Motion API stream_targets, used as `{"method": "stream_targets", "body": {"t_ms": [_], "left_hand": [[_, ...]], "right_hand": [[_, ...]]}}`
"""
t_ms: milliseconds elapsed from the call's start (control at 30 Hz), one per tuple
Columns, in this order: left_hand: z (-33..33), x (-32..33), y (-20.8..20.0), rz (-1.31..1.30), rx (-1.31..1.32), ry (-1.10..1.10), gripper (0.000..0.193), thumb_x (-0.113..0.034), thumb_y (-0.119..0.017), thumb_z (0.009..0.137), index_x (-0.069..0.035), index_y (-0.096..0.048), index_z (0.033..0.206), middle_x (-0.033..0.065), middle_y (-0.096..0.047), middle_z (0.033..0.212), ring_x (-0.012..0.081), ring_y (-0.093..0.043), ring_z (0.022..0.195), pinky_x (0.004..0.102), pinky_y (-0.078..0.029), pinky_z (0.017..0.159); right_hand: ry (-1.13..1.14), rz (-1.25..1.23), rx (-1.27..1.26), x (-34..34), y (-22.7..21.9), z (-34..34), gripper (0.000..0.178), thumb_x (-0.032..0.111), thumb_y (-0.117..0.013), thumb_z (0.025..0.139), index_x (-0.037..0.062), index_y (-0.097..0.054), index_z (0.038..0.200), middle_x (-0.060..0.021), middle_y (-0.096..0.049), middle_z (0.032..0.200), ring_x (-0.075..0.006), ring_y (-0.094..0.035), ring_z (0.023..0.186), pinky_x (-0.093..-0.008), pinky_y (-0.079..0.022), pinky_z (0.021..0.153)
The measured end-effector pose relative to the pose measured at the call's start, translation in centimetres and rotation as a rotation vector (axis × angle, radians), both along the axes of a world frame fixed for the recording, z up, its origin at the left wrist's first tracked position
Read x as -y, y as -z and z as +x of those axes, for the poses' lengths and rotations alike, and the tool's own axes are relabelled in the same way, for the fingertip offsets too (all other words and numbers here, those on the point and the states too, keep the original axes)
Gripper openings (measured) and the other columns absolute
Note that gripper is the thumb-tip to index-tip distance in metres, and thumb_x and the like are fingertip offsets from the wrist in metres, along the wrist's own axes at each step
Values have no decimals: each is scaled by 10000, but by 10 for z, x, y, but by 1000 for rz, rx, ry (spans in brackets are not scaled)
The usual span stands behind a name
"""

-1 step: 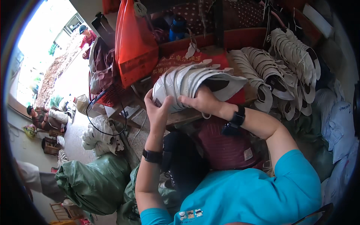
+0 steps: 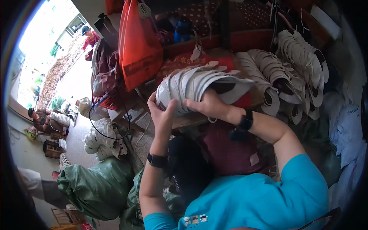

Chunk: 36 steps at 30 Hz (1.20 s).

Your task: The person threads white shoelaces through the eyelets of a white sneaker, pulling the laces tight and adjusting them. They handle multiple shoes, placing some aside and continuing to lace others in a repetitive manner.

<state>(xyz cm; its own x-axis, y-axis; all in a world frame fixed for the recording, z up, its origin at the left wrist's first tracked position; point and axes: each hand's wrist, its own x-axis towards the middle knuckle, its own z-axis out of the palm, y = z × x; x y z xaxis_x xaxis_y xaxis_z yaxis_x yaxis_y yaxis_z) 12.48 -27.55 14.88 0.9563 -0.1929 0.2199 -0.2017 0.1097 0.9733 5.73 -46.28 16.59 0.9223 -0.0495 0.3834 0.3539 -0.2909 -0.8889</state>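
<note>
A nested stack of white shoe uppers (image 2: 182, 86) lies across a red printed sheet (image 2: 199, 59) at the front of a wooden bench. Around the stack's left end my left hand (image 2: 163, 109) is closed, thumb on the near side. My right hand (image 2: 211, 105) grips the near edge farther right; its thumb lies outside, and its fingers go into the dark opening, where they are partly hidden. To the right, touching one another, are more nested rows of off-white shoe uppers (image 2: 260, 71).
A red plastic bag (image 2: 140, 50) hangs left of the bench, above a red basket (image 2: 111, 101). Green sacks (image 2: 99, 184) and a bundle of white uppers (image 2: 103, 138) lie at lower left. Pale blue sacks (image 2: 347, 126) stand at right. Two people (image 2: 90, 38) are farther off at left.
</note>
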Motion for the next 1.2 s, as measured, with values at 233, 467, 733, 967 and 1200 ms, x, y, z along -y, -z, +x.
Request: {"method": "stream_targets", "body": {"t_ms": [233, 467, 733, 967, 1200], "left_hand": [[66, 14, -19, -99, 257, 119, 705, -48, -707, 777, -16, -343, 1380, 128, -463, 1316, 210, -491, 1219, 363, -383, 1077], [148, 22, 35, 631, 334, -32, 876, -339, -673, 897, -70, -170, 1563, 285, -347, 1488, 434, -388, 1355, 454, -323, 1126], [112, -44, 66, 505, 217, -29, 553, -354, -674, 927, -2, -547, 1335, 231, -602, 1248, 319, -577, 1188, 367, -445, 1006], [2, -200, 129, 209, -314, -166, 268, -207, -637, 981, 1, -662, 1148, 61, -697, 1014, 117, -665, 865, 244, -515, 758], [-109, -330, 243, 421, -547, -488, 278, -195, -638, 933, 34, -684, 1083, 75, -709, 891, 138, -666, 749, 271, -528, 681]], "right_hand": [[-167, -226, 76, 46, -32, 40, 745, 257, -794, 817, -55, -431, 1388, -159, -508, 1370, -264, -475, 1294, -379, -354, 1116], [-227, -29, -358, 100, 11, 128, 681, 359, -762, 831, -37, -538, 1337, -142, -636, 1233, -225, -609, 1102, -341, -484, 955], [-147, -411, -186, 112, 2, 101, 584, 338, -722, 890, -31, -556, 1310, -121, -648, 1205, -174, -612, 1069, -306, -493, 931], [113, 55, -208, 132, -6, 6, 308, 202, -594, 987, 13, -624, 1228, -49, -666, 1038, -99, -608, 898, -254, -490, 857], [512, 147, -221, 215, 19, -55, 496, 220, -588, 990, 6, -468, 1420, -114, -608, 1306, -176, -583, 1174, -320, -449, 1005]]}}
